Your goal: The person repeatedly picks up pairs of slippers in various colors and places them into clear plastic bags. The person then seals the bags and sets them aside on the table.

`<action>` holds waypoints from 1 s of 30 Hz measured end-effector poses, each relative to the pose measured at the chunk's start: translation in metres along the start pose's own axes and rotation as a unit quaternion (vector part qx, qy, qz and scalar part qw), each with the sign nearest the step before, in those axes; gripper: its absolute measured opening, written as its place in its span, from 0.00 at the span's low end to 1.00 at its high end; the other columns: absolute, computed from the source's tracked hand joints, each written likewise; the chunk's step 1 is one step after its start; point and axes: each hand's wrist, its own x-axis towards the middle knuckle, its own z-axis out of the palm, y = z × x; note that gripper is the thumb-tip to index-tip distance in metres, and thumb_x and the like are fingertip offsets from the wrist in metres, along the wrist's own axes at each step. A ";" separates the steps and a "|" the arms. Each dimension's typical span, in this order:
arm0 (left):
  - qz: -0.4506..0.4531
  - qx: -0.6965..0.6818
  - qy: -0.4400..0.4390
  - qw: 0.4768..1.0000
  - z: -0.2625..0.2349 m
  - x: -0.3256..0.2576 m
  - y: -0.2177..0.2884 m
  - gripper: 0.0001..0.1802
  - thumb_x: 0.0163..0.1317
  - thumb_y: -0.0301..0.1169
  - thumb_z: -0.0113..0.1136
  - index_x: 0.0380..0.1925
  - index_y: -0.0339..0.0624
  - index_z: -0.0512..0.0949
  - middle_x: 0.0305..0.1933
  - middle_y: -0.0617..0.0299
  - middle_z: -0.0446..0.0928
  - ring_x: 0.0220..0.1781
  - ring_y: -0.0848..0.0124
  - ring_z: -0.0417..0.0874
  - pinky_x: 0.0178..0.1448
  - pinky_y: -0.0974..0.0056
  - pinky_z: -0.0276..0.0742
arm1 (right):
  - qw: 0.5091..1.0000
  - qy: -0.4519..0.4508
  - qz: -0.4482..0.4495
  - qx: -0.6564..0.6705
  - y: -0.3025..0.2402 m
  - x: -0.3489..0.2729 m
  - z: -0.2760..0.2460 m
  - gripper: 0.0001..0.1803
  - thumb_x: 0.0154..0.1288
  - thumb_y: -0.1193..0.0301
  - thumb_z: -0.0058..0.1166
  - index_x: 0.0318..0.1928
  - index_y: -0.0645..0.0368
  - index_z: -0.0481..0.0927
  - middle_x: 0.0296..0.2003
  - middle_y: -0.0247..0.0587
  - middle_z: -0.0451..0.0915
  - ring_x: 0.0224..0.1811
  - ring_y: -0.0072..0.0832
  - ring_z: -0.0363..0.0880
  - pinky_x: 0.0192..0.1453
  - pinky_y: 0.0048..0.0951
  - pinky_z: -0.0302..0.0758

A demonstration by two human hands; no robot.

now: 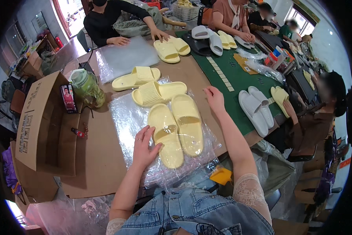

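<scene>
In front of me, a pair of pale yellow slide slippers lies side by side, toes away: a left slipper (169,150) and a right slipper (188,129). Clear plastic film covers at least part of them. They rest on a stack of clear plastic bags (123,117). My left hand (145,148) has its fingers apart, touching the left slipper's outer edge and the film. To the right of the pair, my right hand (215,98) is raised with fingers bent together; whatever they may pinch is not visible. Beyond the pair, two more yellow slippers (160,93) lie crosswise, overlapping.
An open cardboard box (46,129) stands at left, with a phone (68,98) and a green jar (87,88) beside it. Co-workers sit across and at right; one person's hand (160,34) touches yellow slippers. Grey slippers (255,109) lie on the green mat (219,70).
</scene>
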 end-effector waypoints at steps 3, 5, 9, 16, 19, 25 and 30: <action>-0.014 0.003 -0.014 1.000 -0.002 0.002 0.004 0.38 0.54 0.37 0.73 0.66 0.46 0.71 0.69 0.45 0.66 0.68 0.47 0.69 0.71 0.48 0.69 | 0.996 -0.022 -0.050 -0.073 -0.012 0.028 0.011 0.08 0.65 0.69 0.58 0.43 0.55 0.85 0.36 0.44 0.84 0.39 0.41 0.84 0.44 0.40 0.79; -0.017 -0.005 -0.018 1.000 -0.004 0.004 0.006 0.38 0.53 0.36 0.73 0.66 0.46 0.71 0.69 0.45 0.66 0.68 0.46 0.69 0.71 0.48 0.69 | 0.988 -0.045 -0.070 -0.129 -0.022 0.047 0.025 0.09 0.64 0.69 0.56 0.43 0.53 0.85 0.39 0.45 0.84 0.42 0.44 0.84 0.46 0.43 0.79; -0.018 -0.016 -0.018 1.000 -0.004 0.004 0.004 0.39 0.52 0.36 0.74 0.65 0.44 0.72 0.68 0.44 0.67 0.68 0.46 0.69 0.71 0.49 0.69 | 0.977 -0.089 -0.103 -0.163 -0.038 0.088 0.067 0.11 0.64 0.67 0.56 0.44 0.54 0.84 0.44 0.45 0.83 0.45 0.46 0.84 0.48 0.43 0.80; -0.007 -0.011 -0.035 0.999 -0.003 0.004 0.000 0.40 0.51 0.39 0.76 0.65 0.43 0.71 0.69 0.44 0.67 0.68 0.45 0.69 0.70 0.46 0.67 | 0.935 -0.121 -0.143 -0.301 -0.035 0.143 0.143 0.12 0.66 0.64 0.56 0.44 0.57 0.84 0.47 0.46 0.81 0.44 0.43 0.86 0.47 0.43 0.82; -0.005 -0.010 -0.042 0.999 -0.006 0.005 0.002 0.39 0.53 0.40 0.74 0.65 0.45 0.70 0.69 0.46 0.65 0.67 0.45 0.69 0.69 0.46 0.67 | 0.916 -0.145 -0.156 -0.339 -0.024 0.160 0.164 0.11 0.66 0.65 0.55 0.41 0.57 0.84 0.46 0.46 0.82 0.44 0.41 0.86 0.46 0.42 0.82; -0.025 -0.019 -0.056 0.998 -0.005 0.005 0.003 0.39 0.54 0.41 0.75 0.65 0.45 0.70 0.70 0.46 0.65 0.68 0.45 0.69 0.69 0.45 0.67 | 0.891 -0.150 -0.213 -0.373 -0.009 0.180 0.189 0.09 0.65 0.69 0.51 0.36 0.57 0.83 0.41 0.47 0.83 0.42 0.42 0.86 0.43 0.41 0.82; -0.024 -0.021 -0.056 0.998 -0.004 0.006 0.002 0.40 0.54 0.41 0.75 0.66 0.46 0.70 0.71 0.46 0.64 0.69 0.45 0.68 0.70 0.46 0.67 | 0.902 -0.147 -0.199 -0.353 -0.003 0.172 0.192 0.10 0.66 0.70 0.48 0.40 0.59 0.81 0.41 0.51 0.83 0.40 0.46 0.86 0.42 0.44 0.83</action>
